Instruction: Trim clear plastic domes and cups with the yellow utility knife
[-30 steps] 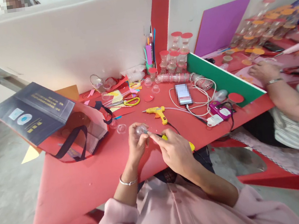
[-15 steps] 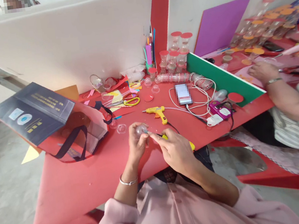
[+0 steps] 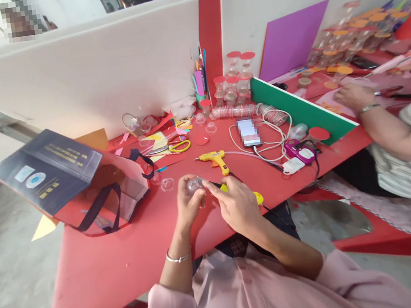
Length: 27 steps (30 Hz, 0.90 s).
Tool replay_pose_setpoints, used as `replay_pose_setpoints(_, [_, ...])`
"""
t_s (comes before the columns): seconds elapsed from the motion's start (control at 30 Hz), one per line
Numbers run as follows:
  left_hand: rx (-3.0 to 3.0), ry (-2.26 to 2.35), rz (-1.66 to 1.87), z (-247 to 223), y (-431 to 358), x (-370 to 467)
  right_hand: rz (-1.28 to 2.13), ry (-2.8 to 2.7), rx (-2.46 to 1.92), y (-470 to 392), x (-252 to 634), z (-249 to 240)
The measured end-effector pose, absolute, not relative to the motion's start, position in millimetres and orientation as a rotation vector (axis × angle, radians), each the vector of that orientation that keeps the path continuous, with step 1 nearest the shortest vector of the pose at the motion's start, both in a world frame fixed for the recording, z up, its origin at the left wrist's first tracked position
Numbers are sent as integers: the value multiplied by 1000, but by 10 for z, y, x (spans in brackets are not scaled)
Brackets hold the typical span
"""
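Observation:
My left hand [image 3: 189,200] is closed around a small clear plastic dome [image 3: 194,184], held just above the red table. Close beside it, my right hand [image 3: 238,200] has its index finger stretched toward the dome's edge, at or near touching. A yellow-handled tool with a dark front part [image 3: 259,198] shows on both sides of my right hand, apparently gripped in it; its kind is mostly hidden. Beyond my hands lies a yellow glue gun [image 3: 214,159]. Another clear dome [image 3: 167,184] rests left of my left hand.
A dark gift bag [image 3: 59,163] stands at left. Yellow-handled scissors [image 3: 178,146] lie among paper scraps. A phone [image 3: 248,133], white cables and a purple power strip [image 3: 298,152] sit at right. Behind a green divider [image 3: 302,111], a co-worker's hand [image 3: 355,96] works.
The view has shifted slightly upward. The dome has turned a little in my left hand, and my left thumb has come away from its edge. My right index finger stays beside it.

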<state>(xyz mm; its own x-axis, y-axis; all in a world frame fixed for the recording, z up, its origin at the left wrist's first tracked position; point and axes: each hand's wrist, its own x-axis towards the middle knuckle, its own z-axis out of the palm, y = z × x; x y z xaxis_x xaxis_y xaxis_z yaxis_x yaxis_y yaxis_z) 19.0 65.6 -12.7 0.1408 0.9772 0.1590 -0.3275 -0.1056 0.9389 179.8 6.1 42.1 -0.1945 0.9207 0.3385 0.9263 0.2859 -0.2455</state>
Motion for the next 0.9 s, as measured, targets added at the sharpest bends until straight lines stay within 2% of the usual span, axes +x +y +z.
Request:
replay_pose_setpoints(0.13, [1070, 904, 1357, -101, 683, 166, 39, -2125, -1654, 122, 1817, 403])
replay_pose_setpoints(0.37, [770, 951, 1485, -42, 776, 154, -122, -2160, -1619, 105, 1813, 332])
replay_pose_setpoints(0.53, [764, 1017, 1533, -64, 800, 176, -138, -2185, -1643, 77, 1770, 263])
replay_pose_setpoints(0.73, [847, 1064, 1607, -138, 828, 154, -4, -2183, -1710, 14, 1740, 213])
replay_pose_setpoints(0.9, [1001, 1334, 1730, -162, 852, 126, 279, -2174, -1842, -66, 1700, 215])
